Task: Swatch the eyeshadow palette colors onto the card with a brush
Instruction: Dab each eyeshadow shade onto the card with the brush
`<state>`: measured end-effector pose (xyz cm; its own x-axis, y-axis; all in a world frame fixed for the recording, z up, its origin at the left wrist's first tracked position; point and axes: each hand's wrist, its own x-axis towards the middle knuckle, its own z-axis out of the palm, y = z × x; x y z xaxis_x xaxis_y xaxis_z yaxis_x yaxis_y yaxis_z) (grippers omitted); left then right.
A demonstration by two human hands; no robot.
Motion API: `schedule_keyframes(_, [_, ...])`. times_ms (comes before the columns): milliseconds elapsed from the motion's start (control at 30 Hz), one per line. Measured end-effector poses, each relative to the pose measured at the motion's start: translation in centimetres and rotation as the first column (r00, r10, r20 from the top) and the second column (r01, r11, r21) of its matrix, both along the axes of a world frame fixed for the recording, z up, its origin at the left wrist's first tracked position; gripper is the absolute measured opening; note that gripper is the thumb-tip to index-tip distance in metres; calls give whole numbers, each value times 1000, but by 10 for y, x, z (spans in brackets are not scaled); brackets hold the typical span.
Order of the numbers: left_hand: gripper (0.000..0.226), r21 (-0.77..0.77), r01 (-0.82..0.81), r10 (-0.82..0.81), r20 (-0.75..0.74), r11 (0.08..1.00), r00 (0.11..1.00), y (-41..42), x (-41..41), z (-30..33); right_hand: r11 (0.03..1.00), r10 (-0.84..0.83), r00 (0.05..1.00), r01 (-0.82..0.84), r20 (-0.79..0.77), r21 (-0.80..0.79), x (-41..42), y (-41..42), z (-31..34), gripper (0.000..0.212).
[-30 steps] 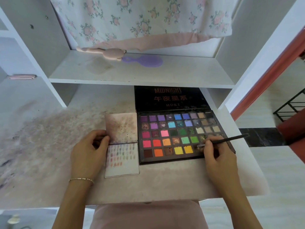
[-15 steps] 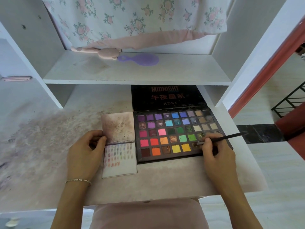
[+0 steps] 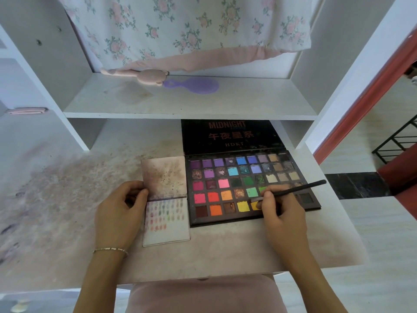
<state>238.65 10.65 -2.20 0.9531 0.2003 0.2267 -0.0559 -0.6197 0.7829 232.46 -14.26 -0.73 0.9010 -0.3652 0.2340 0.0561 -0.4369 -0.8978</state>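
Note:
An open black eyeshadow palette (image 3: pixel 228 177) with several rows of bright pans lies on the white desk (image 3: pixel 67 211), its lid propped up behind. Left of it lies a folded white card (image 3: pixel 168 231) with rows of small colour swatches on its near half and a stained far half. My left hand (image 3: pixel 120 210) holds the card's left edge at the fold. My right hand (image 3: pixel 282 213) pinches a thin black brush (image 3: pixel 300 188). Its tip sits over the yellow pans in the palette's front rows. The brush handle points up to the right.
A shelf (image 3: pixel 191 102) above the desk carries a purple hand mirror (image 3: pixel 194 85) and a pink plush item (image 3: pixel 140 76). Floral cloth (image 3: pixel 180 30) hangs behind. The desk's right edge (image 3: pixel 347 222) drops to a tiled floor. A pink folded thing (image 3: pixel 27 110) lies far left.
My right hand has slid the brush tip leftward along the palette's front rows, from the darker pans to the yellow ones. The left hand and card stay put.

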Motion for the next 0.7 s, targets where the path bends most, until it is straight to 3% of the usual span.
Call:
schedule_keyframes(300, [20,0,-11,11,12,1000,1000,-2,0,0,945,279,959,-283,47,164,1,64,3,22])
schedule_keyframes(700, [12,14,-12,12,20,1000,1000,4,1,-4,902,430,901,-431,-56,-4,6,89,-4,10])
